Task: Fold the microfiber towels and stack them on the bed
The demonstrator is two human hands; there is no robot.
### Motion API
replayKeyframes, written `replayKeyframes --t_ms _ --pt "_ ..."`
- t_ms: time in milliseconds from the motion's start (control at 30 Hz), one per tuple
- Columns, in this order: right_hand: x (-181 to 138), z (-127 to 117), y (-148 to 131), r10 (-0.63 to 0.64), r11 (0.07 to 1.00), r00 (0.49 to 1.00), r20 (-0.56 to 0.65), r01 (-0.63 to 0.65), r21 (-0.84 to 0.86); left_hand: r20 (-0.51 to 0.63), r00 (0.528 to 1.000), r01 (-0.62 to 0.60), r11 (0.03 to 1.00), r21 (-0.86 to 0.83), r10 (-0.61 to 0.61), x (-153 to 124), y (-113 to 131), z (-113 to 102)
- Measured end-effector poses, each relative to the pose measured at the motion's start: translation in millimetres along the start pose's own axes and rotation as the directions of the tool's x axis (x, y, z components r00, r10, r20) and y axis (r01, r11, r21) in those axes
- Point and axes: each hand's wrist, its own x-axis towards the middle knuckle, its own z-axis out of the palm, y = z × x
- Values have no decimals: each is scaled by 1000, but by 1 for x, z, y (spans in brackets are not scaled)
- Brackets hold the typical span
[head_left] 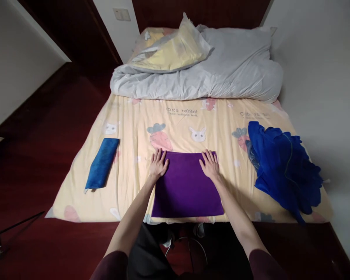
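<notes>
A purple cloth [189, 186] lies flat as a rectangle near the bed's front edge. On its far left corner rests my left hand [158, 164], fingers stretched forward. My right hand [210, 165] lies the same way on the far right corner, palm down. Neither hand is closed around the fabric. To the left, apart from my hands, is a folded blue cloth [103, 164]. A loose, crumpled heap of bright blue cloth [288, 171] sits to the right, with a greyish-blue piece [253, 155] partly under it.
The bed [128, 128] has a pale yellow sheet with rabbit and carrot prints. A grey quilt [236, 62] and a plastic bag with something yellow inside [175, 50] lie at the headboard. White wall [323, 77] borders the right; dark red floor [46, 136] shows left.
</notes>
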Motion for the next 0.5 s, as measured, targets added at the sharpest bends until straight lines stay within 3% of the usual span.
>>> replayKeyframes --t_ms 67,167,233,333,400,500 --pt "14 -3 8 43 999 999 -21 -43 -22 -3 1000 31 999 7 -31 6 -1 -3" --pt "12 -7 -11 55 996 997 -60 -59 -68 -25 999 32 999 9 -31 -5 21 -6" --pt "-14 -6 -37 3 997 999 -49 -7 -75 5 998 -64 998 1 64 -32 44 -5" --pt "-75 -2 -64 -130 991 989 65 132 -21 99 971 -217 976 -28 219 -88 69 0" --pt "-109 0 -63 -89 996 994 60 90 -8 85 986 -141 990 -11 141 -121 70 2" --pt "-136 -4 -46 50 999 998 -37 -50 11 22 1000 18 1000 8 -19 -153 58 0"
